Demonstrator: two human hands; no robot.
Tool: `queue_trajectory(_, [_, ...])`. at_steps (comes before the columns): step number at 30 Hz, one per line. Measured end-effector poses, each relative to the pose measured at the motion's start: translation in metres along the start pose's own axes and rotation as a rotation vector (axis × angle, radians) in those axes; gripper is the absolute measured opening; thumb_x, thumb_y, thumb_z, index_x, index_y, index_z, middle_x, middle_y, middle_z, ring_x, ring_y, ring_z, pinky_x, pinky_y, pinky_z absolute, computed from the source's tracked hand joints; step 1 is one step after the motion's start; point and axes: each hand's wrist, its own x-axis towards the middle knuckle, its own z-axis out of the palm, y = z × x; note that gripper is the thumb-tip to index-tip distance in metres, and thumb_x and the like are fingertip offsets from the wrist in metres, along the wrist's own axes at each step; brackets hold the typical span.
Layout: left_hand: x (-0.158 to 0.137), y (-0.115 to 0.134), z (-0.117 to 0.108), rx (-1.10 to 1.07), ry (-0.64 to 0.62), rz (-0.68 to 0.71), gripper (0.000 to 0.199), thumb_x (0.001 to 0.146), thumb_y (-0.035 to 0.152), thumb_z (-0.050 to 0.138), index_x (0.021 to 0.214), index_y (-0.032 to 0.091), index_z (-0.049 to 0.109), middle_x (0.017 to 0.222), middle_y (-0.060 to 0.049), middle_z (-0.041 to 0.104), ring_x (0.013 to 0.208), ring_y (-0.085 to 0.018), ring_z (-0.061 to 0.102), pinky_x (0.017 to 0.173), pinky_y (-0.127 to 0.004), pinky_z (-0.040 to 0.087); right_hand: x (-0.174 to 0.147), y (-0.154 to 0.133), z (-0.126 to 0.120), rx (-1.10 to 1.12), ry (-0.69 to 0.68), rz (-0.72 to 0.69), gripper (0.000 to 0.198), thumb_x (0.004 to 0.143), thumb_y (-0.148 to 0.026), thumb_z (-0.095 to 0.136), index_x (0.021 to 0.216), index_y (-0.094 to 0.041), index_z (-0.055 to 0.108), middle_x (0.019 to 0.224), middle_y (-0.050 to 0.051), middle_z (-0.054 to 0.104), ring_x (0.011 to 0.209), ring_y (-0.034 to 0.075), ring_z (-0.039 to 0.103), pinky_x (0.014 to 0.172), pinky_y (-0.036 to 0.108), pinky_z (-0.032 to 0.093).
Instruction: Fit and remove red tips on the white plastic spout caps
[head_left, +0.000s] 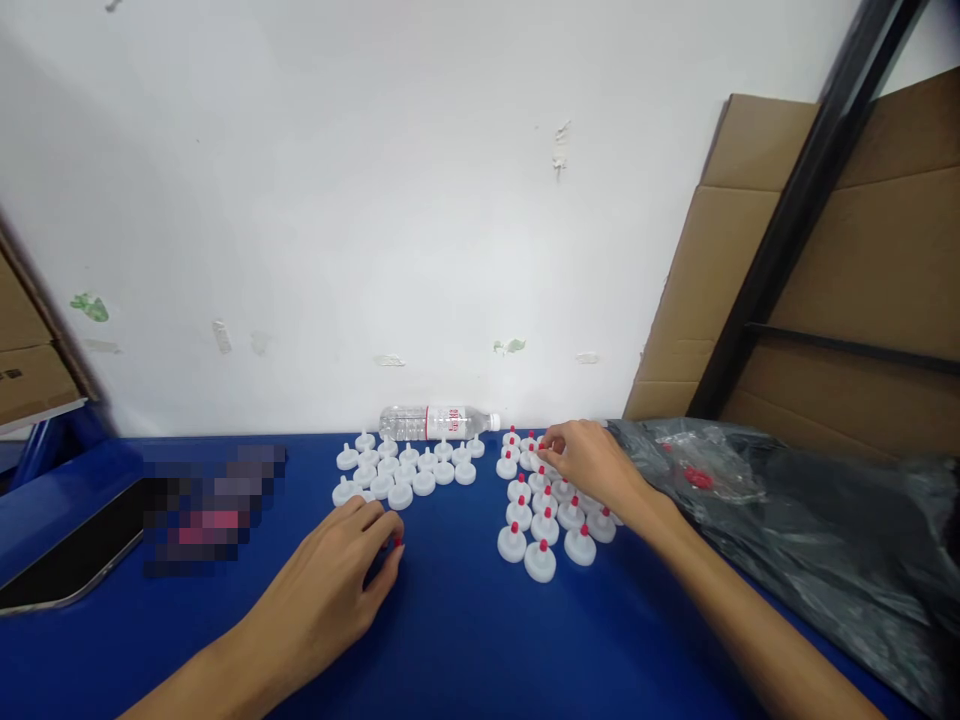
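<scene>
My left hand (341,570) hovers over the blue table, thumb and fingers closed on a small red cap (399,542), mostly hidden. Just beyond it stand several white nozzle lids (400,494) with bare tips. Over on the right, several similar lids with red caps on their tips (541,560) stand in loose rows. My right hand (589,460) reaches to the back of that group, its fingertips pinched at the red tip of one lid (541,452). My fingers partly cover that lid and its neighbours.
A clear plastic bottle (439,422) lies on its side against the white wall. At right, a clear bag of red pieces (701,478) rests on black plastic sheeting (810,560). A phone (75,550) lies at left; cardboard (697,280) leans behind the sheeting.
</scene>
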Motion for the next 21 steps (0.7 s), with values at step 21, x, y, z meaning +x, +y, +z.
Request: queue_trajectory(21, [0.002, 0.001, 0.0, 0.002, 0.003, 0.009, 0.021, 0.102, 0.024, 0.042, 0.091, 0.022, 0.06, 0.092, -0.004, 0.065, 0.088, -0.025, 0.06, 0.078, -0.037, 0.046, -0.017, -0.025, 0.002, 0.07, 0.015, -0.448, 0.048, 0.111, -0.041, 0.025, 0.137, -0.02, 0.059, 0.13, 0.01, 0.069, 0.137, 0.03, 0.049, 0.111, 0.048, 0.036])
